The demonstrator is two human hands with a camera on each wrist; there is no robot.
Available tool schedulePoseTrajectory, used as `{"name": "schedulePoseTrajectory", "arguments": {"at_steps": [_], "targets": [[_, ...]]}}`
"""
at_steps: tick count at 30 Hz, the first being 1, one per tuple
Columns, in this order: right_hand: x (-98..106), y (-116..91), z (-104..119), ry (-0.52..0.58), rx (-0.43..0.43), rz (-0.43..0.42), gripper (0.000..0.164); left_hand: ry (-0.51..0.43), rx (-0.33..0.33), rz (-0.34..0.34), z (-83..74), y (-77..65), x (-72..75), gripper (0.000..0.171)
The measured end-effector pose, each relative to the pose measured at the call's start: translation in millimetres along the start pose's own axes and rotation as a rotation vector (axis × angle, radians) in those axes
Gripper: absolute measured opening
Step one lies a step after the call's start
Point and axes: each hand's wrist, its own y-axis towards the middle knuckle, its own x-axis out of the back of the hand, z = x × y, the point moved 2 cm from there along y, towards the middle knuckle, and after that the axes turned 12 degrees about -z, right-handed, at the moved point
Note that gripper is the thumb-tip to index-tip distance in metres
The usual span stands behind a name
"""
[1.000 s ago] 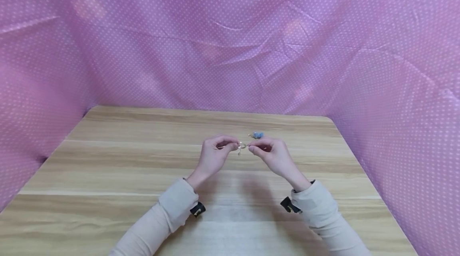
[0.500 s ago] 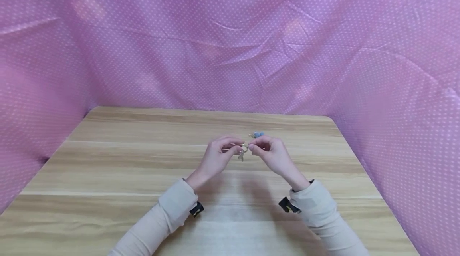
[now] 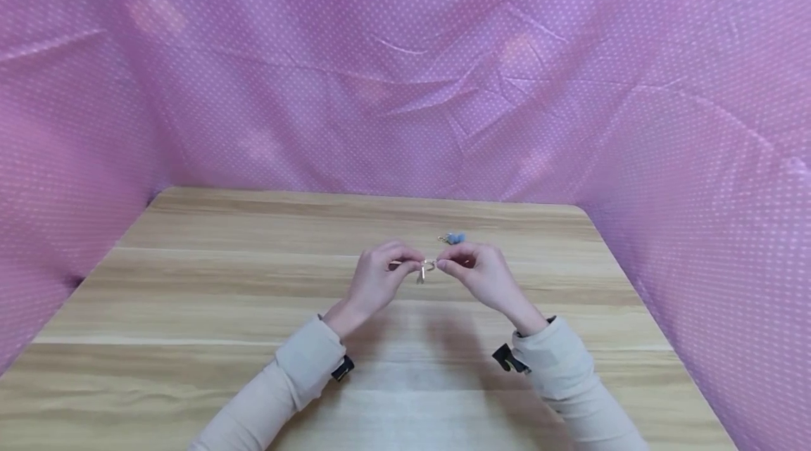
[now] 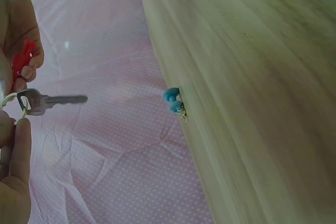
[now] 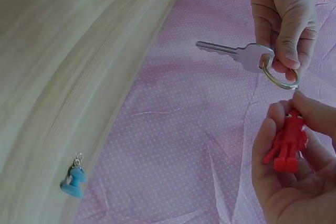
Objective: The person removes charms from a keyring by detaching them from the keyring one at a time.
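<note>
My left hand pinches a metal key ring between thumb and fingers. A silver key hangs on that ring, its blade pointing away from the hand. Facing it, my right hand holds a small red figure charm in its curled fingers, with thumb and forefinger pinching at its top beside the ring. Whether the charm is linked to the ring is hidden by the fingertips. Both hands are raised above the wooden table, close together. The red charm is hidden in the head view.
A blue charm with a small gold chain lies on the table just beyond the right hand. Pink dotted cloth stands round the table's back and sides.
The left hand shifted right toward the right hand, then back left a little. The ring and key have turned between the hands. The blue charm stayed in place.
</note>
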Motion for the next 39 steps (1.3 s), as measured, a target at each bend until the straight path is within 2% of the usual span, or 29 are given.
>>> {"name": "schedulePoseTrajectory", "arguments": {"at_steps": [2, 5, 13, 16, 20, 23, 27, 31, 35, 39], "targets": [[0, 0, 2, -0.009, 0.025, 0.007, 0.006, 0.002, -0.019, -0.006, 0.2, -0.9, 1.4, 0.006], [0, -1, 4, -0.011, 0.041, 0.013, 0.006, -0.017, -0.009, -0.015, 0.9, -1.9, 2.9, 0.006], [0, -1, 3, 0.006, 0.046, 0.011, 0.005, -0.099, 0.106, -0.053, 3.0, -4.4, 5.4, 0.007], [0, -1, 2, 0.016, 0.044, 0.008, 0.005, -0.119, 0.126, -0.068, 2.0, -4.6, 5.4, 0.007], [0, -2, 2, 0.024, 0.032, 0.001, 0.005, -0.120, 0.168, -0.070, -16.9, -2.7, 9.5, 0.007], [1, -3, 3, 0.032, 0.025, -0.002, 0.006, -0.145, 0.230, -0.084, -18.9, -2.4, 8.8, 0.007], [2, -2, 2, 0.047, 0.015, -0.004, 0.007, -0.198, 0.303, -0.111, -0.6, -2.6, 0.0, 0.008], [3, 1, -2, 0.054, 0.001, -0.017, 0.009, -0.242, 0.340, -0.122, 4.0, -0.4, -5.8, 0.009], [2, 6, -6, 0.016, 0.029, -0.031, 0.012, -0.236, 0.308, -0.097, 8.7, 3.2, -9.7, 0.012], [0, 8, -8, -0.102, 0.133, -0.053, 0.012, -0.159, 0.233, -0.008, 10.8, 7.0, -11.2, 0.019]]}}
